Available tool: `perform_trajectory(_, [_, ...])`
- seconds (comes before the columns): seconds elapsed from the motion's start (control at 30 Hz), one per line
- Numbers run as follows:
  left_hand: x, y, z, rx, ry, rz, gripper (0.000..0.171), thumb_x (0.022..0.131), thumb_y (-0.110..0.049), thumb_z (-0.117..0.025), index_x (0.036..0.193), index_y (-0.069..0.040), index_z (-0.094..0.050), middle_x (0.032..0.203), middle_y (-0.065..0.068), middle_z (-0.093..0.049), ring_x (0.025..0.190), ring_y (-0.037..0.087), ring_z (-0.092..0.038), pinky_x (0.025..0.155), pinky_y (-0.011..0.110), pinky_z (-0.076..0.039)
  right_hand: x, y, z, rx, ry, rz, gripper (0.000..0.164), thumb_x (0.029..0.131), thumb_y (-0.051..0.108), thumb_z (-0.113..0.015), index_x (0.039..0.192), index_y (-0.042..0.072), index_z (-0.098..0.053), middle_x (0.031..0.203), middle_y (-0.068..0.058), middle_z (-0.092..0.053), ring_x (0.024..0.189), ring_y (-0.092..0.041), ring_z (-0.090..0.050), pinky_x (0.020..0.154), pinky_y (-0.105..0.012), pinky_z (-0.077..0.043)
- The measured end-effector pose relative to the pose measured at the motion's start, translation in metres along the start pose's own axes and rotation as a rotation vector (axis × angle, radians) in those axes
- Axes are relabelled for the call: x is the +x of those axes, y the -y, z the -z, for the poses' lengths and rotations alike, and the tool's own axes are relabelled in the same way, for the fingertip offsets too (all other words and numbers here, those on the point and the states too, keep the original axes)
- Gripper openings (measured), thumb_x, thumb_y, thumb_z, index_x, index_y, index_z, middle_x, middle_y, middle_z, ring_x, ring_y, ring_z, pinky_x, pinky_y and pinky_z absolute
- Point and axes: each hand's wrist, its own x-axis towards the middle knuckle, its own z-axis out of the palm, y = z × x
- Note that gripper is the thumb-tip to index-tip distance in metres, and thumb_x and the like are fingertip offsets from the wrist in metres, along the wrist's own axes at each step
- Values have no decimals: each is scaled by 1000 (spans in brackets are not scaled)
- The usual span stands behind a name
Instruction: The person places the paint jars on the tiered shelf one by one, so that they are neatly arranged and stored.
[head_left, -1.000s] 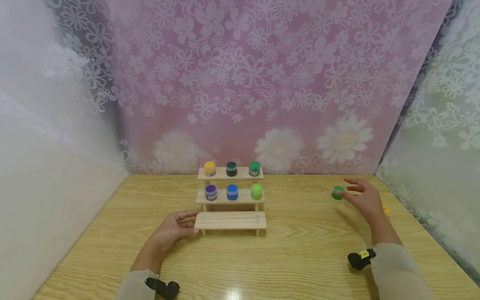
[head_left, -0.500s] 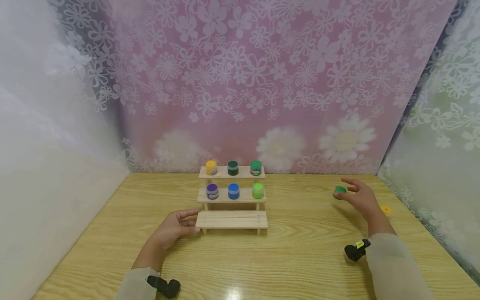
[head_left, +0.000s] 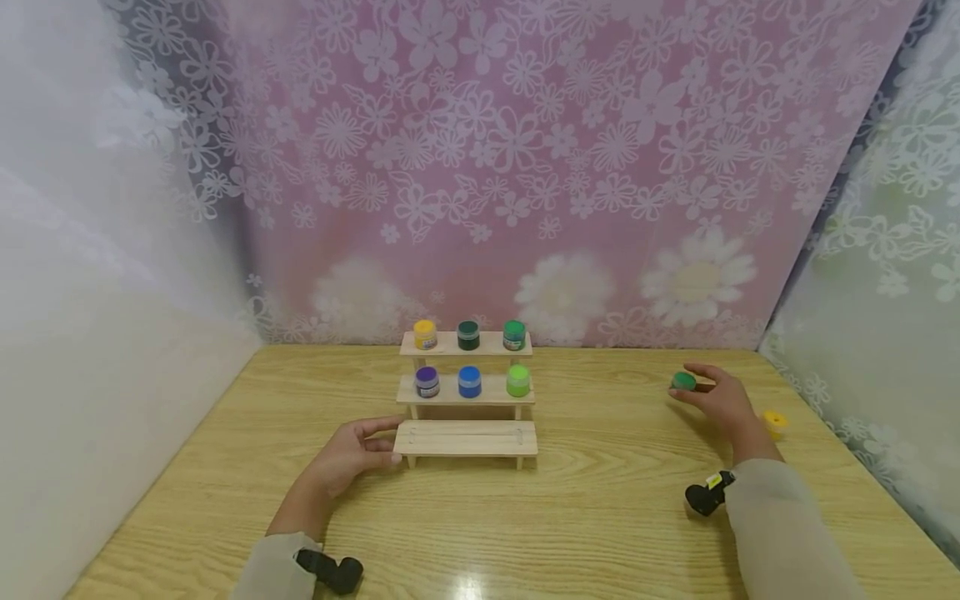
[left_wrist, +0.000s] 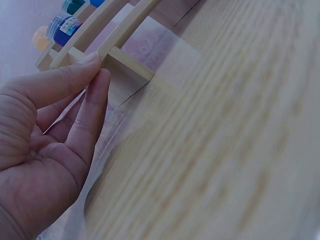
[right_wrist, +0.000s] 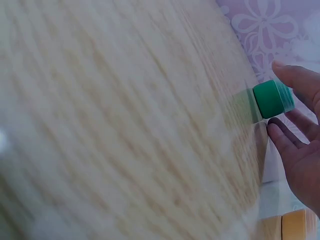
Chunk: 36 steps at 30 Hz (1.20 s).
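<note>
A stepped wooden display stand [head_left: 465, 438] rises in three tiers on the table. My left hand [head_left: 347, 458] holds the left end of its lowest tier, thumb and fingertips at the board's end in the left wrist view. To the right, my right hand [head_left: 722, 404] reaches around a small green paint jar [head_left: 683, 381] that stands on the table. In the right wrist view the jar [right_wrist: 272, 98] sits between the spread thumb [right_wrist: 295, 77] and the fingers, with a slim gap on the thumb side.
Yellow [head_left: 425, 335], dark green [head_left: 468, 336] and green [head_left: 513, 336] paint jars stand on the top tier. Purple [head_left: 427, 382], blue [head_left: 469, 382] and light green [head_left: 518, 381] ones line the middle tier. A yellow jar [head_left: 775, 422] stands beside my right wrist. A floral curtain [head_left: 480, 167] hangs behind.
My right hand has come lower around the green jar, its thumb now below the jar's top. More of the yellow jar shows past the wrist. My left hand keeps its place at the stand.
</note>
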Motion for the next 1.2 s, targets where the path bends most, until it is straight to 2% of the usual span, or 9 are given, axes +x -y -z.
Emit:
perform_trajectory(0.3, [1,1,0,-9,-12,7,68,82,4,-75,142,7,-44,109,20,-67,94,21,-67,77,29,-56,2,-5,-4,-57,-11,35,76,94,26,-67,151,-5,-27,147,-35,-31,127,-51,-40,99,-56,-41])
perform_trajectory(0.57, [1,1,-1,-2,-8,0,67,83,5,-74,142,7,-44,113,21,-66,95,21,-67,77,30,-56,-1,-3,-6,-135,-52,81,56,97,13,-62,143,-9,-39,134,-35,-45,117,-49,-49,93,-55,-45])
perform_trajectory(0.77, [0,0,-1,3,-14,-1,67,82,5,-74,142,7,-44,113,21,-66,95,21,-67,77,29,-56,-1,-4,-9,-153,-86,99,52,98,11,-61,142,-8,-42,133,-34,-47,115,-48,-50,91,-56,-46])
perform_trajectory(0.93, [1,0,-1,6,-20,-1,67,82,4,-75,142,7,-45,112,20,-66,94,20,-67,76,29,-56,-4,1,-10,-142,-89,87,55,98,19,-62,143,-6,-42,136,-33,-46,116,-47,-50,91,-55,-46])
perform_trajectory(1.0, [1,1,0,5,-21,-3,67,82,4,-75,142,8,-44,112,20,-66,94,21,-67,76,29,-56,-5,3,-10,-136,-89,86,56,98,22,-62,143,-6,-43,136,-32,-46,116,-47,-50,90,-51,-48])
perform_trajectory(1.1, [2,2,1,5,-16,-6,67,82,4,-75,142,8,-44,112,20,-66,94,21,-67,76,29,-56,-8,5,-9,-124,-86,89,58,97,25,-63,142,-5,-44,135,-30,-48,114,-43,-53,83,-37,-53])
perform_trajectory(1.2, [2,2,1,4,-9,-2,68,83,4,-75,142,7,-43,113,20,-66,95,21,-67,77,29,-56,-11,6,-8,-117,-82,99,60,96,28,-65,142,-4,-45,132,-29,-51,105,-27,-58,75,-23,-52])
